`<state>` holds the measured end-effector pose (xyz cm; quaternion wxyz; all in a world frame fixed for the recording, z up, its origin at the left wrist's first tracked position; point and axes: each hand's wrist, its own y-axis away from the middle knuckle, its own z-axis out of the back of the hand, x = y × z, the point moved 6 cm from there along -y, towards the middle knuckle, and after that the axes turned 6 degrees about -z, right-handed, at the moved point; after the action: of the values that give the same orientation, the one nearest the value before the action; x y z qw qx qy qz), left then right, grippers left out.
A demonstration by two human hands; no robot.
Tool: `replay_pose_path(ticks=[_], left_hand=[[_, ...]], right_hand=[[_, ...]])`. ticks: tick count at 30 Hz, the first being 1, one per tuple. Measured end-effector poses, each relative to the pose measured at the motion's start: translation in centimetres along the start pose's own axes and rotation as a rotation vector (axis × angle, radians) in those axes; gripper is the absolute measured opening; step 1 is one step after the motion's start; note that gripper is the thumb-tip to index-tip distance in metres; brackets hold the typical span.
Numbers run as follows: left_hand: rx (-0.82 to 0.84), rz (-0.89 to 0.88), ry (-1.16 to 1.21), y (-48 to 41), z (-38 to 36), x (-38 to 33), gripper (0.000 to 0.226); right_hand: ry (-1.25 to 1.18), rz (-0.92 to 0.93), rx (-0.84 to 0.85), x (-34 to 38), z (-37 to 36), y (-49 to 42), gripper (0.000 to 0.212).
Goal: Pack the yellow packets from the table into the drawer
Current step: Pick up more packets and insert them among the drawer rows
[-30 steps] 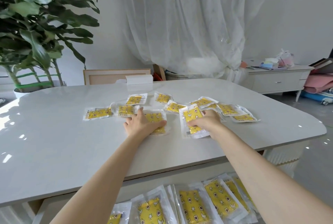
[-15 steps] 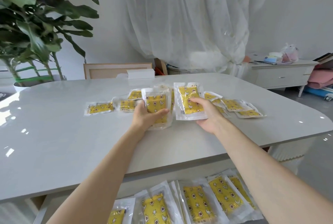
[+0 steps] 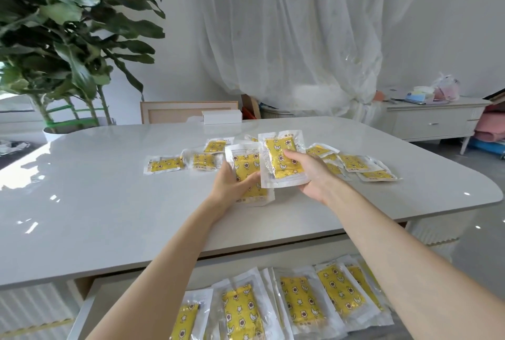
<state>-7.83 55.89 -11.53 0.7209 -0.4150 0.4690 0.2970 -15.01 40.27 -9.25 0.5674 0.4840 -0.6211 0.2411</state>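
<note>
Much bare room lies across the near and left parts of the white desk [image 3: 109,216], whose rounded front edge overhangs the open drawer [image 3: 80,318], where yellow packets [image 3: 241,312] lie overlapped in a row. Several loose packets [image 3: 165,164] lie scattered near the desk's middle, well apart from every edge. Two more are held up above them with edges overlapping: the left hand [image 3: 229,189] grips the lower packet [image 3: 247,173], thumb across its front, and the right hand [image 3: 311,175] pinches the upper packet [image 3: 281,159] from its right side.
</note>
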Motion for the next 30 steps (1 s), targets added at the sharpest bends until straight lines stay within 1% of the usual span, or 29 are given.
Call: replay_pose_path(ticks=[1,3,4,5,6,7,8,9,10,11,12,14,15,18,22,24,25,27,30], left_hand=[[-0.006,0.019,0.042,0.2,0.0,0.0,0.044],[-0.005,0.045,0.086,0.4,0.2,0.0,0.026],[-0.016,0.068,0.092,0.6,0.4,0.3,0.023],[-0.007,0.094,0.099,0.7,0.5,0.4,0.033],[-0.002,0.117,0.109,1.0,0.6,0.3,0.053],[0.000,0.130,0.134,1.3,0.7,0.3,0.065],[-0.005,0.131,0.182,1.6,0.8,0.1,0.062],[-0.014,0.126,0.226,1.9,0.9,0.1,0.048],[-0.032,0.127,0.263,2.2,1.2,0.1,0.034],[-0.047,0.129,0.307,2.6,1.3,-0.2,0.028],[-0.073,0.126,0.341,2.8,1.5,-0.2,0.027],[-0.142,0.129,0.397,3.3,2.1,-0.1,0.030],[-0.176,0.143,0.431,3.6,2.4,-0.1,0.030],[-0.247,0.176,0.500,4.8,3.0,-0.1,0.022],[-0.247,0.185,0.492,6.5,3.1,-0.8,0.032],[-0.247,0.175,0.496,7.5,3.0,-1.4,0.032],[-0.245,0.169,0.504,7.9,3.0,-1.7,0.031],[-0.246,0.147,0.507,8.6,2.9,-2.6,0.026],[-0.238,0.103,0.454,9.6,3.0,-3.8,0.017]], right_hand=[[0.003,0.014,0.020,0.2,-0.1,0.3,0.028],[0.027,0.034,0.045,0.3,-0.3,0.9,0.015],[0.042,0.041,0.041,0.3,-0.2,1.1,0.011],[0.062,0.050,0.039,0.2,-0.2,1.3,0.011],[0.080,0.057,0.033,0.1,-0.2,1.7,0.012],[0.093,0.057,0.031,-0.1,-0.2,2.0,0.012],[0.098,0.054,0.025,-0.1,-0.2,2.3,0.013],[0.101,0.059,0.021,-0.1,-0.2,2.5,0.016],[0.106,0.057,0.009,-0.1,-0.1,2.6,0.026],[0.103,0.070,-0.003,0.1,0.0,2.8,0.042],[0.094,0.076,-0.023,0.3,0.2,2.9,0.054],[0.077,0.073,-0.093,0.4,0.9,2.9,0.064],[0.080,0.071,-0.123,0.4,1.3,3.1,0.064],[0.154,0.061,-0.146,0.1,1.8,3.9,0.047],[0.208,0.054,-0.081,-0.1,1.5,5.4,0.041],[0.213,0.054,-0.027,-0.2,1.2,6.3,0.041],[0.242,0.049,0.005,-0.3,1.0,6.7,0.037],[0.308,0.058,0.027,-0.4,0.7,7.9,0.024],[0.379,0.090,0.047,-0.5,0.4,9.2,0.021]])
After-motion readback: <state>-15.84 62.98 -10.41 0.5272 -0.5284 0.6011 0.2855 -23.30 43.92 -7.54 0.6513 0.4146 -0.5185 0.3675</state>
